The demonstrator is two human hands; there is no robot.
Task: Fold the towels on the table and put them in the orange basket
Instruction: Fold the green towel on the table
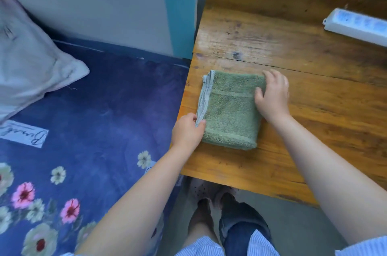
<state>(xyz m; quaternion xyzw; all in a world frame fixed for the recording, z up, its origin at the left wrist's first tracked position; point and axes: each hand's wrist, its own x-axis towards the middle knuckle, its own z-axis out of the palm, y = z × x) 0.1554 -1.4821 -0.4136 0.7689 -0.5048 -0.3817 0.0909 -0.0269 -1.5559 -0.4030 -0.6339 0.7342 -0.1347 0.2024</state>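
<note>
Towel point(230, 109), green and folded into a rectangle, lies on the wooden worktop point(293, 46) near its left edge, long axis running near to far and tilted slightly left at the near end; its layered hems face left. Left hand point(187, 130) pinches the near left corner of those hems. Right hand point(272, 94) rests on the far right corner, fingers curled over the fold. A white power strip point(356, 25) sits far right. Left of the worktop, a floral bed sheet point(94, 119) carries a white label point(23, 136) in script I cannot read.
</note>
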